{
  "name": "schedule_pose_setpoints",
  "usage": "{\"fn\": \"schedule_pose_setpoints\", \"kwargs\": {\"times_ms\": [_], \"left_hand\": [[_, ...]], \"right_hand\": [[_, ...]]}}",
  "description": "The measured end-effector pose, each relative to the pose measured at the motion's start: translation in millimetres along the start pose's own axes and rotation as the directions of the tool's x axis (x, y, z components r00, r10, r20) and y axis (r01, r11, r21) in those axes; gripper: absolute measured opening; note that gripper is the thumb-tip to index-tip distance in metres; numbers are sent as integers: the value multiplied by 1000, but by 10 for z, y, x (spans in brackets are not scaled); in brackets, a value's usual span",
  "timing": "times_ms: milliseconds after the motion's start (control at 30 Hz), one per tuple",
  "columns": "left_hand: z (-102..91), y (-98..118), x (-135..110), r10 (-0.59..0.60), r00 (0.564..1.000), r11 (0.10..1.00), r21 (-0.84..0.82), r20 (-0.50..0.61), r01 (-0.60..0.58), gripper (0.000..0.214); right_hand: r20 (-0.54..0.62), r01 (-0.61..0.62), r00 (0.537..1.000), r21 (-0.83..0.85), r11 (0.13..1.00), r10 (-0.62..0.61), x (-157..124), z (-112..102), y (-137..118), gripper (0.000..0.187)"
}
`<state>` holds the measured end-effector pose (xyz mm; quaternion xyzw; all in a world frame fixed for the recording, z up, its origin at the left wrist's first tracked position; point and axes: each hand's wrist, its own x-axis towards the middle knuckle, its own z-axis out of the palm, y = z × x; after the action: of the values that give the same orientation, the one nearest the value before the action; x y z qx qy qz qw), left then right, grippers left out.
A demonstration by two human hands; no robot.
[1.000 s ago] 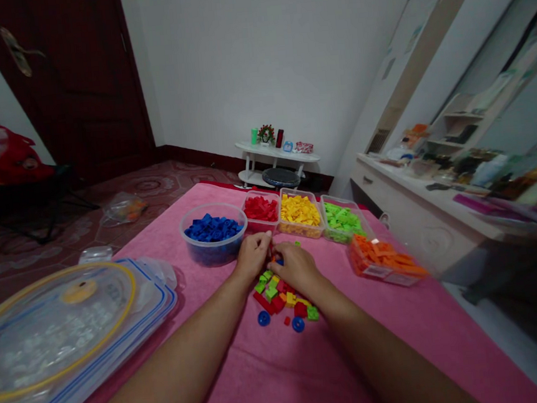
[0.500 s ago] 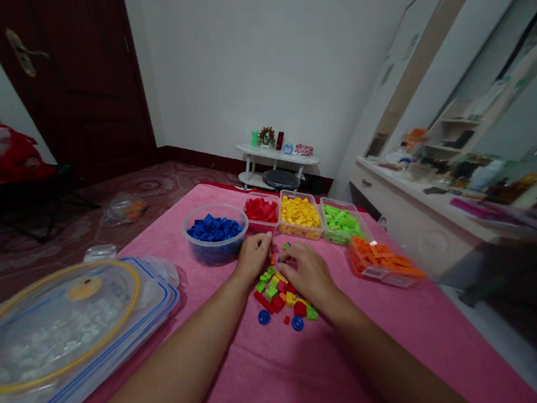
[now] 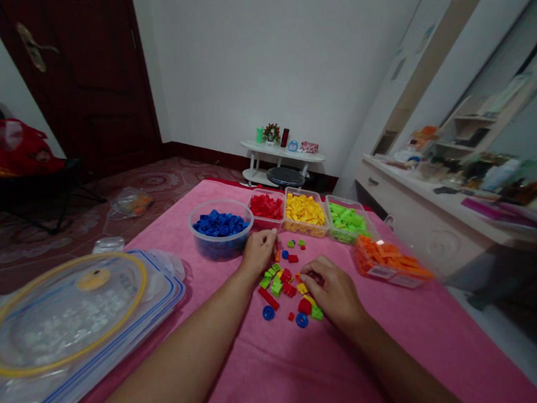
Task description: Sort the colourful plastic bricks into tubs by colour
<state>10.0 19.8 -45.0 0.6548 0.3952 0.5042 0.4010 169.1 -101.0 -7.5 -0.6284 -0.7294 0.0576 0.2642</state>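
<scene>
A loose pile of toy building bricks in red, green, yellow and orange lies on the pink cloth, with a green brick [image 3: 276, 287] and a long red brick [image 3: 268, 298] among them. Two blue wheels, a left one [image 3: 268, 313] and a right one [image 3: 302, 319], rest at its near edge. My left hand [image 3: 260, 252] is closed at the pile's far left, close to the blue tub; what its fingers hold is hidden. At the right side my right hand [image 3: 331, 287] has thumb and fingertips together over the bricks. Whatever they pinch is too small to name.
Behind the pile stand a round tub of blue bricks [image 3: 222, 238] and boxes of red [image 3: 268, 215], yellow [image 3: 306, 228] and green bricks [image 3: 348, 235]. An orange-brick box [image 3: 390, 271] is at right. Zip bags [image 3: 158, 292] lie at left.
My right hand has moved right, away from my left hand, uncovering small bricks between them. My left hand stays beside the blue tub. The whole view has shifted slightly.
</scene>
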Motion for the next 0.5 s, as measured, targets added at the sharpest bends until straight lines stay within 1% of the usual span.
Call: {"fn": "schedule_pose_setpoints", "kwargs": {"times_ms": [100,200,300,400,467,500], "left_hand": [[5,-17,11,-7,1000,1000,-1,-1,7,46],[4,-15,13,-16,1000,1000,5,4,16,45],[-1,1,5,-14,1000,1000,7,10,14,45],[-3,8,-1,-9,1000,1000,-2,17,9,45],[-1,-2,1,-11,1000,1000,-5,17,11,45],[0,-10,4,-12,1000,1000,1,13,12,46]], "right_hand": [[20,-11,1000,-50,999,12,-17,23,-63,15],[60,-73,995,-121,990,81,54,35,-80,25],[165,-139,972,-166,976,167,222,9,-104,26],[296,-154,927,-263,952,232,433,-41,-174,19],[327,-150,911,-308,939,253,569,-62,-232,16],[317,-148,915,-311,939,249,630,-62,-258,17]]}}
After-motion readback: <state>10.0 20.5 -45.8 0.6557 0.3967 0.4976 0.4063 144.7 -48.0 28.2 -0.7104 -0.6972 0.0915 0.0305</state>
